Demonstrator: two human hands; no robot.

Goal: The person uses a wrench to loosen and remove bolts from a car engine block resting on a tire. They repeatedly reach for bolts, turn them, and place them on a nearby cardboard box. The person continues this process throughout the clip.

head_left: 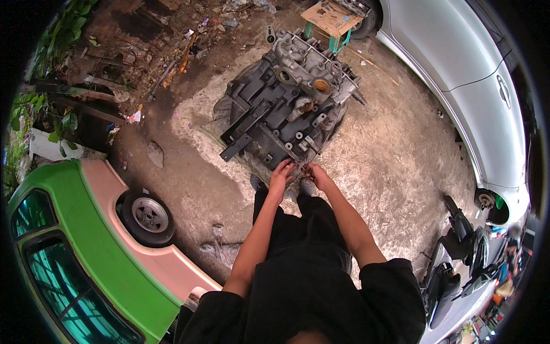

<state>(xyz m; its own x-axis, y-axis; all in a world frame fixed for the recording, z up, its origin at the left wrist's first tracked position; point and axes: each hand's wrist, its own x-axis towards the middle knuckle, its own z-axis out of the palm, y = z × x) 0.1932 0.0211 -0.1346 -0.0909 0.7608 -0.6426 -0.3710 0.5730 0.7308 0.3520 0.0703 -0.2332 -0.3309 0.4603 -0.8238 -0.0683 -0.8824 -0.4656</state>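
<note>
A dark, greasy engine [265, 108] lies on a cloth-like grey sheet on the concrete, with black brackets, bolt holes and a bronze-coloured round opening on its upper casting. My left hand [281, 176] reaches to its near lower edge, fingers bent against it or on something small there. My right hand [315, 176] is just right of it at the same edge, fingers closed around something small and dark that I cannot make out. My feet, in grey footwear, stand just behind both hands.
A green and pink car [86, 232] is at lower left, a silver car [458, 49] along the right. A wooden stool [323, 17] stands behind the engine. Debris and plants line the upper left. Dark vehicle parts [452, 275] sit at lower right.
</note>
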